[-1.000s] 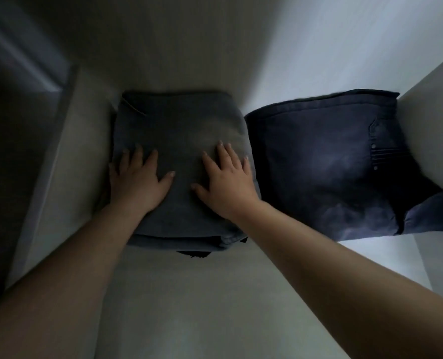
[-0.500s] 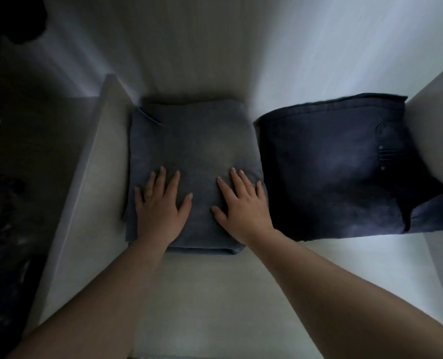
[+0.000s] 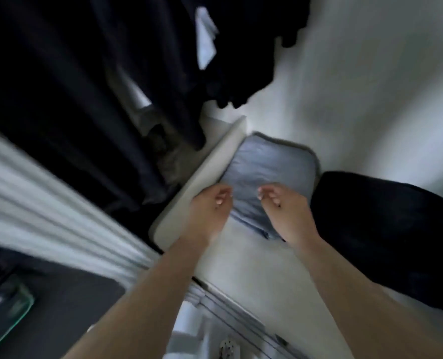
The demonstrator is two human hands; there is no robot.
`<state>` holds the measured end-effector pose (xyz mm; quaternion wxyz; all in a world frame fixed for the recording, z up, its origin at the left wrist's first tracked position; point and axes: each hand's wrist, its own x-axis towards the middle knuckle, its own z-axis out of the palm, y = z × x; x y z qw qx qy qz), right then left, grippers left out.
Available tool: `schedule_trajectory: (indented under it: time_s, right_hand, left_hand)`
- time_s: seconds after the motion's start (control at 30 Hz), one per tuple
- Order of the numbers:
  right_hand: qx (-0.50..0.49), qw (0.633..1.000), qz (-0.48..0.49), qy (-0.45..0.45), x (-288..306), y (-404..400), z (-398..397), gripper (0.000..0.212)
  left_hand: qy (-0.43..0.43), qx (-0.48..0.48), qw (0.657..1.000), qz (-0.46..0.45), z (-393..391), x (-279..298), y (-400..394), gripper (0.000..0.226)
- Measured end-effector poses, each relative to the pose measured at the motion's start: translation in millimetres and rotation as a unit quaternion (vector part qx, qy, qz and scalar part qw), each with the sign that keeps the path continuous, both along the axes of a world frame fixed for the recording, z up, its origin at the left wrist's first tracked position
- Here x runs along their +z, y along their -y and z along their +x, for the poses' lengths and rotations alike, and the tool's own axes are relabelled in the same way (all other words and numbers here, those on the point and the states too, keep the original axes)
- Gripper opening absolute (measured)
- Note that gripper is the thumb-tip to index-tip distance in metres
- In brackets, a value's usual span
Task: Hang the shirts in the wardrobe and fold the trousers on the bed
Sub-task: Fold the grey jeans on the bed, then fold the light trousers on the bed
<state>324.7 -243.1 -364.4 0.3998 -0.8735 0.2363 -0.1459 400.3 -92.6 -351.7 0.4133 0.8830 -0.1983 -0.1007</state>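
Note:
Folded grey-blue trousers [image 3: 269, 172] lie on a white wardrobe shelf [image 3: 251, 260]. Right beside them sits a second folded pair of dark navy trousers [image 3: 378, 229]. My left hand [image 3: 210, 211] hovers above the near left corner of the grey pair, fingers loosely curled, holding nothing. My right hand [image 3: 285, 213] hovers over the near right part of the same pair, fingers also loosely curled and empty. Dark garments [image 3: 142, 73] hang in the compartment to the left. The picture is blurred by head motion.
A white divider panel [image 3: 202, 177] separates the shelf from the hanging compartment. The wardrobe's white back wall [image 3: 370, 86] rises behind the trousers. A white ribbed sliding door [image 3: 46, 198] crosses the left. A dark surface with a glass object [image 3: 15, 304] lies at the lower left.
Both hands have lifted off the grey trousers and pulled back, fingers now loosely curled. The view has swung and tilted left, revealing the hanging clothes and the door.

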Motion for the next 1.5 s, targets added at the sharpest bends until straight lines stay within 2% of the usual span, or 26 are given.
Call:
schedule_trajectory:
  time_s: [0.13, 0.23, 0.3, 0.43, 0.5, 0.6, 0.67, 0.73, 0.83, 0.93, 1.07, 1.1, 1.2, 1.33, 1.43, 1.5]
  right_hand:
    - [0.132, 0.987, 0.051, 0.081, 52, -62, -23, 0.017]
    - [0.235, 0.963, 0.087, 0.1, 78, -116, -41, 0.009]
    - [0.3, 0.942, 0.11, 0.105, 89, -145, -55, 0.014]
    - [0.393, 0.909, 0.097, 0.094, 95, -193, -69, 0.016]
    - [0.443, 0.891, 0.058, 0.08, 95, -217, -79, 0.022]
    - [0.5, 0.866, 0.005, 0.024, 94, -258, -99, 0.019]
    - [0.507, 0.858, -0.072, -0.035, 82, -277, -100, 0.036]
    - [0.484, 0.863, -0.099, -0.11, 67, -289, -102, 0.055]
    - [0.449, 0.874, -0.018, -0.186, 49, -296, -102, 0.066]
    - [0.406, 0.889, 0.049, -0.206, 45, -299, -100, 0.06]
    - [0.391, 0.906, 0.048, -0.154, 55, -302, -109, 0.028]
    - [0.394, 0.905, 0.053, -0.151, 63, -304, -113, 0.023]
    - [0.411, 0.897, 0.081, -0.14, 97, -317, -131, 0.025]
    - [0.425, 0.887, 0.159, -0.086, 149, -343, -159, 0.027]
    - [0.432, 0.87, 0.232, -0.057, 183, -361, -180, 0.018]
    - [0.453, 0.855, 0.247, -0.046, 199, -371, -193, 0.018]
  left_hand:
    - [0.036, 0.08, 0.996, -0.014, -71, 54, -83, 0.034]
    - [0.06, 0.184, 0.981, -0.011, -125, 79, -148, 0.022]
    - [0.064, 0.245, 0.967, -0.025, -160, 91, -178, 0.015]
    - [0.068, 0.337, 0.939, -0.011, -208, 98, -217, 0.013]
    - [0.064, 0.38, 0.923, 0.004, -234, 104, -242, 0.014]
    - [0.057, 0.437, 0.897, 0.026, -278, 107, -293, 0.016]
    - [0.044, 0.452, 0.889, 0.06, -301, 102, -323, 0.022]
    - [0.015, 0.442, 0.889, 0.121, -321, 91, -346, 0.033]
    - [-0.009, 0.407, 0.895, 0.185, -335, 76, -359, 0.047]
    - [0.001, 0.387, 0.897, 0.216, -335, 72, -362, 0.045]
    - [0.026, 0.371, 0.901, 0.223, -331, 75, -359, 0.033]
    - [0.025, 0.362, 0.907, 0.214, -329, 77, -357, 0.032]
    - [0.015, 0.343, 0.925, 0.163, -322, 88, -347, 0.033]
    - [0.059, 0.324, 0.941, 0.077, -321, 113, -329, 0.033]
    - [0.07, 0.307, 0.947, -0.064, -326, 134, -325, 0.034]
    - [0.076, 0.296, 0.939, -0.159, -332, 147, -329, 0.038]
